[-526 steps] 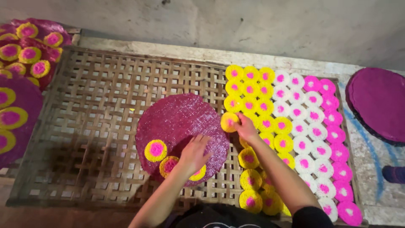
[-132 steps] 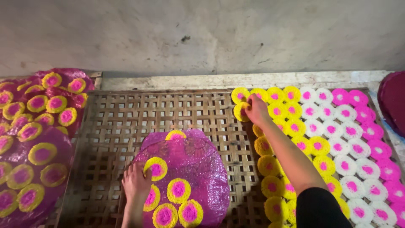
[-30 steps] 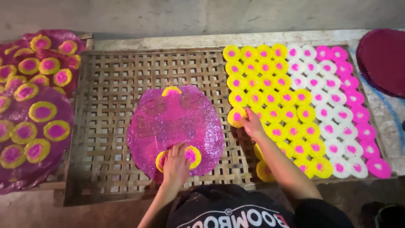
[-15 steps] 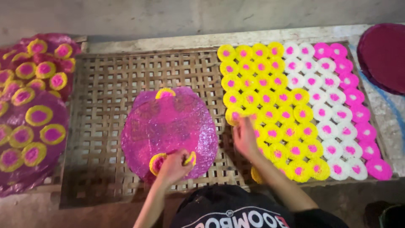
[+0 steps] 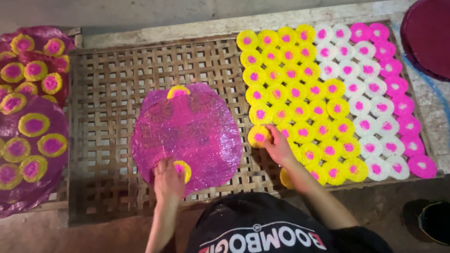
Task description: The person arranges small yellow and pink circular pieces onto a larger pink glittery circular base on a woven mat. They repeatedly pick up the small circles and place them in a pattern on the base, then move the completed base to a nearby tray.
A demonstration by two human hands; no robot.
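Near edge: left hand [image 5: 168, 180] on the near rim of the pink sheet [image 5: 187, 136], fingers curled over a yellow disc [image 5: 183, 169] with a pink centre — pinched or just pressed, cannot tell. Right hand [image 5: 279, 147] further right, fingertips closed on a second disc [image 5: 258, 136] at the left edge of the disc block [image 5: 328, 98]. One loose disc [image 5: 287, 179] sits under the right forearm, partly hidden. Sheet lies flat on the lattice tray [image 5: 108, 93], roughly round, slightly longer near-to-far; a third disc [image 5: 178, 91] at its far rim. Block runs in diagonal bands — yellow, white, pink going right. Left of the tray: purple sheets [image 5: 28, 117] loaded with discs. Far right corner: a dark maroon sheet [image 5: 429, 37].
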